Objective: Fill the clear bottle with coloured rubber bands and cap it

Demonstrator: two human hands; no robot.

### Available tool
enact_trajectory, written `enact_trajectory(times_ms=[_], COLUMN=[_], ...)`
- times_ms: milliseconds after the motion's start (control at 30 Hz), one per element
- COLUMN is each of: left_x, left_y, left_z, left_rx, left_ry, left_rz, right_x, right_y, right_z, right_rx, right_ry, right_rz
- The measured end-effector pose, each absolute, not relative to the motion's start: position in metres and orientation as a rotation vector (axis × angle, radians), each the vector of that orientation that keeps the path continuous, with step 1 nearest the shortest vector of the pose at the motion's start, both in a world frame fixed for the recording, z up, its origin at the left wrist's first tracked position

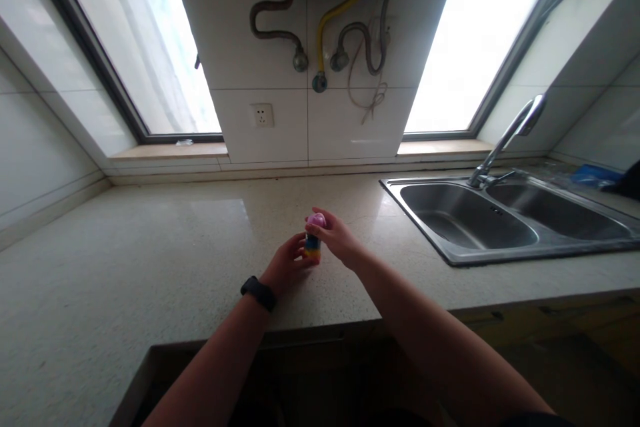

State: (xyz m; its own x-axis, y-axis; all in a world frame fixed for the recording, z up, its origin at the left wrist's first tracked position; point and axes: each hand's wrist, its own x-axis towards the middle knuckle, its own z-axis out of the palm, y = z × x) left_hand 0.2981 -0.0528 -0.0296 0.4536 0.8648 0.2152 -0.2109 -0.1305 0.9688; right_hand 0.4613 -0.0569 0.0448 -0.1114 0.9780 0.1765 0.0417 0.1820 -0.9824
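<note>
A small rainbow-coloured cylinder [313, 246] stands upright on the pale speckled countertop [200, 247]. Its bands run from red and yellow at the bottom to blue and dark higher up, and a rounded pink top [316, 219] crowns it. Whether it is one piece or a stack of parts, I cannot tell. My left hand [287, 263], with a black band on the wrist, is closed round the lower bands. From the right, my right hand [336, 235] grips the pink top between thumb and fingers. The fingers partly cover the cylinder.
A double steel sink [465, 217] with a chrome faucet [510, 137] is set into the counter on the right. Blue material [595, 175] lies beyond it. Pipes and a yellow hose [327, 17] hang on the tiled wall above a socket [263, 115]. Windows flank the wall.
</note>
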Motion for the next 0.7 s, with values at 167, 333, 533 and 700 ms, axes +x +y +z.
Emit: enact_trajectory(times_ms=[167,333,533,700], left_x=[0.296,0.292,0.294,0.296], left_y=[-0.048,-0.051,-0.057,-0.062], left_z=[-0.032,-0.033,-0.028,-0.019], left_rx=[1.417,1.401,1.195,1.146], left_ry=[0.617,0.677,0.574,0.608], left_rz=[1.006,0.949,0.909,0.906], right_x=[0.484,0.484,0.508,0.578], right_y=[-0.071,-0.086,-0.088,-0.064], right_z=[0.027,0.004,0.000,0.010], right_rx=[-1.007,-1.057,-0.989,-1.152], right_ry=[-1.690,-1.708,-1.606,-1.626], right_rz=[1.148,1.054,1.104,0.772])
